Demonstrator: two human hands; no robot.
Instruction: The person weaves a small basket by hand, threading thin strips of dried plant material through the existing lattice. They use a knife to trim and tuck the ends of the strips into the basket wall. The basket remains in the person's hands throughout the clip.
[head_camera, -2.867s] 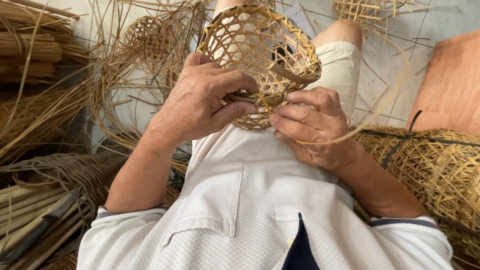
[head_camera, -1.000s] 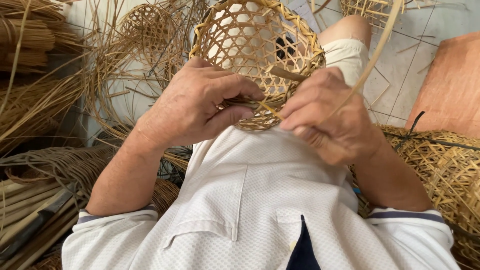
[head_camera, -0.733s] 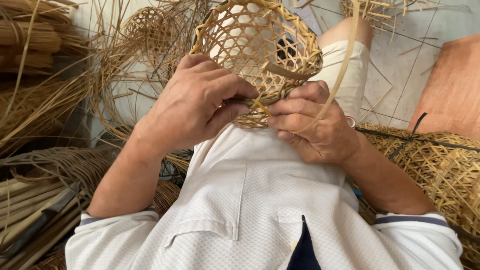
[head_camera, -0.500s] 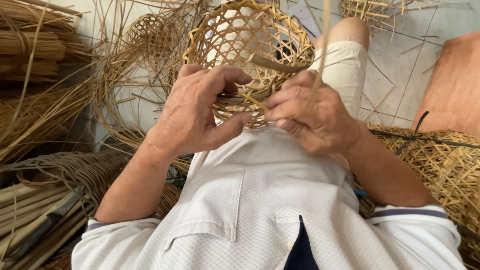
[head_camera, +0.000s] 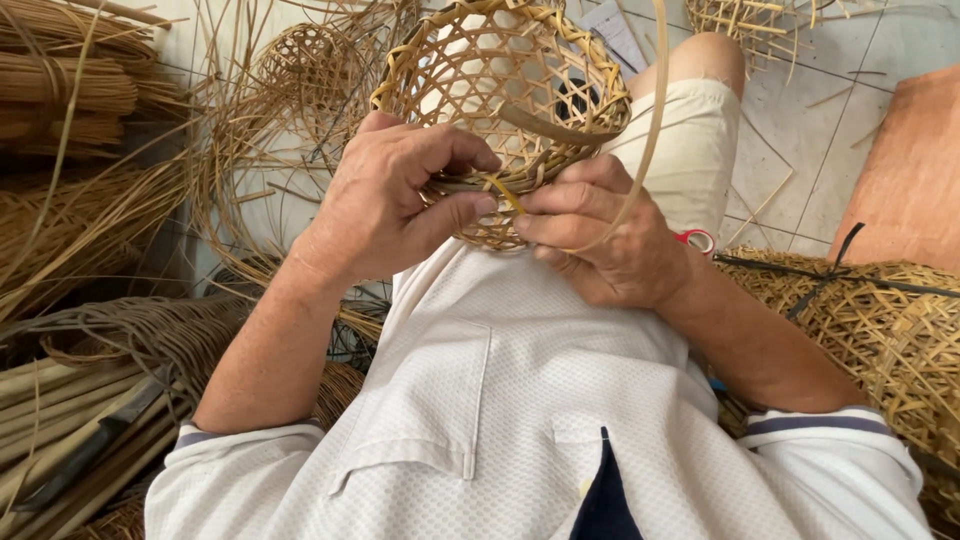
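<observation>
- We hold the small open-weave basket against our chest, at 12 o'clock from our hands, its rim turned toward us.
- Our left hand is closed on the near rim at about 9 o'clock, thumb below and fingers curled over the top; the grip looks firm, and the thumb presses right beside the binding point.
- Our right hand is closed in a pinch on the thin yellow strip, which arcs up past 1 o'clock and out of the picture; its near end meets the rim between our two thumbs.
- We judge the strip could kink or snap where it bends sharply at the rim, if we pull it too hard or at a steep angle.
- The long free tail could catch on the loose strands lying at 10 o'clock or on the basket's own lattice, and drag the weave out of line.
- If the left thumb eases off, the wrap may slacken and the rim band may shift.
- The large woven basket at 3 o'clock crowds our right elbow.
</observation>
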